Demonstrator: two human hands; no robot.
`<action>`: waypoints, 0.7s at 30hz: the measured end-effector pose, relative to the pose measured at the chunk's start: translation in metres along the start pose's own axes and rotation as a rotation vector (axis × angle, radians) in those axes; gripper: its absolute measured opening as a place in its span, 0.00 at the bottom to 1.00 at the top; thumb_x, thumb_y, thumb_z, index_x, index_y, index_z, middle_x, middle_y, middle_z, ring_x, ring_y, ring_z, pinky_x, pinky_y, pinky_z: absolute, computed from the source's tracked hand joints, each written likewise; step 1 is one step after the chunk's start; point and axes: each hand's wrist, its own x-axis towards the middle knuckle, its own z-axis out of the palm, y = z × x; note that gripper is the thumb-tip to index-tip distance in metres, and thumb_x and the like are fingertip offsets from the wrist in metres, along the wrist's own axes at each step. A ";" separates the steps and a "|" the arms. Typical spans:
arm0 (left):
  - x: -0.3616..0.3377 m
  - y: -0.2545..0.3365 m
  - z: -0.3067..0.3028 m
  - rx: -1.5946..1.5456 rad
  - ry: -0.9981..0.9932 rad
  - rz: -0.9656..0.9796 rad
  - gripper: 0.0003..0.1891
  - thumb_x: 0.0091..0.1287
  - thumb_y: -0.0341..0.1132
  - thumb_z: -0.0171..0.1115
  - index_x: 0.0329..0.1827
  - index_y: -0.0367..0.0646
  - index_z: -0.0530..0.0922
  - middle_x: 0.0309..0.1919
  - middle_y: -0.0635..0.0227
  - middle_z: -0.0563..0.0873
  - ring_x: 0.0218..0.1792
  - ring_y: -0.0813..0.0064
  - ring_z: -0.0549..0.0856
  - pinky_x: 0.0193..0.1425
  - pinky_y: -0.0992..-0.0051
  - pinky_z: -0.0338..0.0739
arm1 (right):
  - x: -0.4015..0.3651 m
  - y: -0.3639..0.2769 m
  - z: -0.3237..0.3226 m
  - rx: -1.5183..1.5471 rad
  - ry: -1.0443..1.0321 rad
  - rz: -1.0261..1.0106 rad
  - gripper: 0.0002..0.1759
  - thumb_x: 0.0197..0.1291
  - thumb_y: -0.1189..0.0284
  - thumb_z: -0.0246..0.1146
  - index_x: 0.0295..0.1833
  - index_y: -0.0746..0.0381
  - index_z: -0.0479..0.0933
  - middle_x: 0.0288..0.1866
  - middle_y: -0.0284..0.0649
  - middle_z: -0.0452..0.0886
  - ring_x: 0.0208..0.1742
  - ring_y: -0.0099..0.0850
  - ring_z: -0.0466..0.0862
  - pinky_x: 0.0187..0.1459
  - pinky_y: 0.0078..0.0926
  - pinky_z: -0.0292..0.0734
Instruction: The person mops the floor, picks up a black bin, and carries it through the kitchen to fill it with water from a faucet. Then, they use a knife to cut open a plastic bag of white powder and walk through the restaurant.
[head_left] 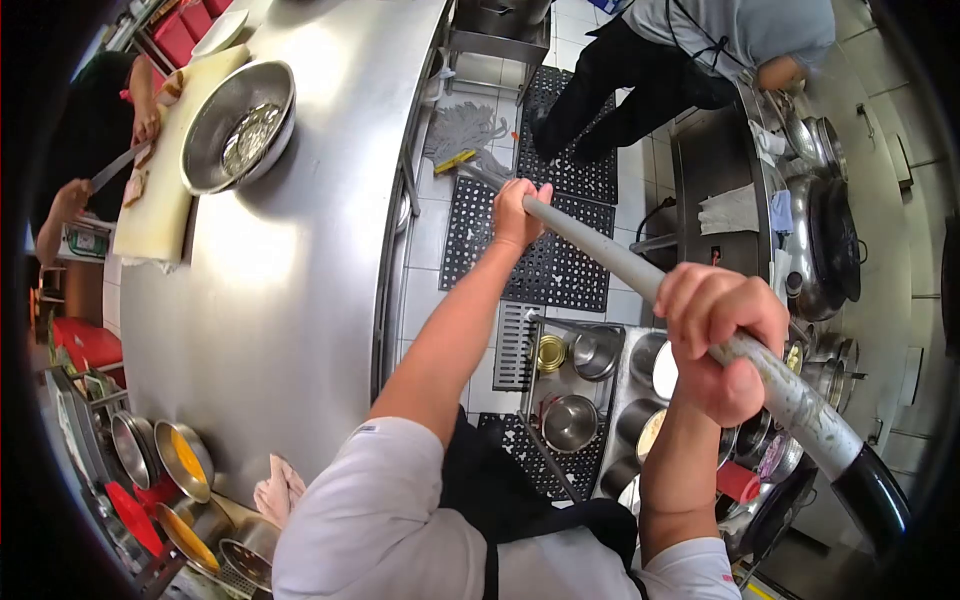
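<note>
A long mop [600,250] with a grey handle crosses the view from the lower right to the floor ahead. My left hand [518,213] is closed around the lower part of the handle. Nearer to me, my right hand [727,335] wraps around the upper part, below the black grip end [872,497]. At the far end, a yellow clamp [455,161] holds grey mop strands [465,130], which lie spread on the white tile floor beside the steel counter and touch the edge area of a black perforated mat [540,225].
A long steel counter [310,250] runs along my left, bearing a steel bowl [238,130]. Across it, a person's hand [72,200] holds a knife over a cutting board [205,85]. A co-worker [690,70] bends over the right-hand stove side. Pots [570,423] stand on low racks nearby.
</note>
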 end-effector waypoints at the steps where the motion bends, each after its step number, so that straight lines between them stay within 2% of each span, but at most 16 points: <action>1: -0.007 0.005 -0.001 0.005 0.074 -0.020 0.19 0.62 0.39 0.69 0.20 0.40 0.70 0.21 0.58 0.77 0.26 0.56 0.77 0.33 0.61 0.72 | -0.003 -0.007 0.006 -0.002 0.001 0.033 0.29 0.49 0.51 0.73 0.21 0.60 0.65 0.14 0.31 0.68 0.14 0.29 0.71 0.21 0.26 0.69; 2: -0.012 0.011 -0.003 -0.007 0.131 -0.029 0.19 0.62 0.39 0.69 0.20 0.40 0.70 0.20 0.58 0.77 0.26 0.56 0.77 0.33 0.61 0.72 | -0.003 -0.014 0.009 -0.003 -0.002 0.053 0.29 0.48 0.51 0.73 0.21 0.60 0.65 0.14 0.31 0.68 0.14 0.28 0.71 0.21 0.25 0.68; 4: -0.035 0.026 -0.009 -0.032 0.223 -0.053 0.19 0.63 0.39 0.68 0.20 0.40 0.70 0.20 0.57 0.76 0.26 0.56 0.77 0.33 0.61 0.72 | -0.003 -0.032 0.014 0.049 -0.134 0.029 0.30 0.46 0.51 0.74 0.20 0.60 0.64 0.14 0.30 0.67 0.14 0.27 0.69 0.20 0.23 0.65; 5: -0.045 0.032 -0.014 -0.048 0.190 -0.152 0.19 0.65 0.40 0.66 0.21 0.39 0.70 0.22 0.57 0.77 0.26 0.57 0.77 0.34 0.61 0.72 | -0.005 -0.042 0.015 0.069 -0.184 0.030 0.30 0.45 0.51 0.74 0.20 0.61 0.64 0.14 0.30 0.67 0.14 0.26 0.69 0.20 0.23 0.65; 6: -0.055 0.039 -0.018 -0.030 0.222 -0.147 0.19 0.65 0.40 0.66 0.21 0.39 0.70 0.22 0.57 0.77 0.26 0.57 0.77 0.35 0.61 0.72 | -0.007 -0.050 0.016 0.090 -0.240 0.025 0.31 0.45 0.51 0.75 0.20 0.61 0.64 0.14 0.30 0.67 0.13 0.26 0.69 0.19 0.22 0.64; 9: -0.088 0.064 -0.030 -0.017 0.294 -0.174 0.20 0.66 0.42 0.65 0.22 0.39 0.70 0.23 0.57 0.78 0.27 0.55 0.77 0.37 0.61 0.72 | -0.027 -0.078 0.013 0.205 -0.221 0.069 0.31 0.44 0.52 0.76 0.21 0.61 0.63 0.14 0.30 0.66 0.14 0.23 0.65 0.19 0.20 0.61; 12: -0.131 0.087 -0.041 0.007 0.358 -0.104 0.19 0.65 0.42 0.65 0.22 0.39 0.71 0.23 0.57 0.78 0.27 0.55 0.77 0.36 0.61 0.72 | -0.051 -0.108 0.006 0.234 -0.310 0.070 0.30 0.46 0.52 0.74 0.23 0.59 0.62 0.14 0.30 0.66 0.14 0.21 0.63 0.18 0.21 0.59; 15: -0.179 0.107 -0.054 -0.007 0.314 -0.128 0.19 0.65 0.42 0.65 0.22 0.39 0.71 0.22 0.56 0.78 0.27 0.54 0.78 0.36 0.60 0.72 | -0.089 -0.139 0.004 0.257 -0.355 0.081 0.29 0.49 0.53 0.72 0.24 0.60 0.61 0.14 0.31 0.65 0.14 0.21 0.63 0.19 0.21 0.58; 18: -0.220 0.127 -0.076 0.054 0.160 -0.091 0.19 0.65 0.41 0.66 0.22 0.39 0.71 0.21 0.56 0.78 0.27 0.52 0.78 0.35 0.59 0.71 | -0.119 -0.164 0.004 0.207 -0.385 0.023 0.24 0.53 0.54 0.64 0.25 0.57 0.60 0.13 0.27 0.67 0.11 0.20 0.66 0.16 0.21 0.63; 19: -0.232 0.134 -0.084 0.098 0.156 -0.039 0.19 0.63 0.41 0.67 0.22 0.39 0.70 0.21 0.55 0.78 0.28 0.51 0.79 0.34 0.59 0.71 | -0.127 -0.175 0.007 0.199 -0.406 0.037 0.23 0.54 0.54 0.64 0.26 0.58 0.61 0.14 0.29 0.67 0.12 0.20 0.65 0.17 0.22 0.64; 21: -0.255 0.148 -0.097 0.106 0.144 -0.065 0.19 0.63 0.40 0.68 0.22 0.39 0.70 0.21 0.55 0.78 0.28 0.51 0.79 0.34 0.58 0.71 | -0.139 -0.193 0.011 0.216 -0.420 0.064 0.22 0.55 0.55 0.63 0.27 0.59 0.61 0.15 0.29 0.67 0.12 0.20 0.65 0.18 0.22 0.64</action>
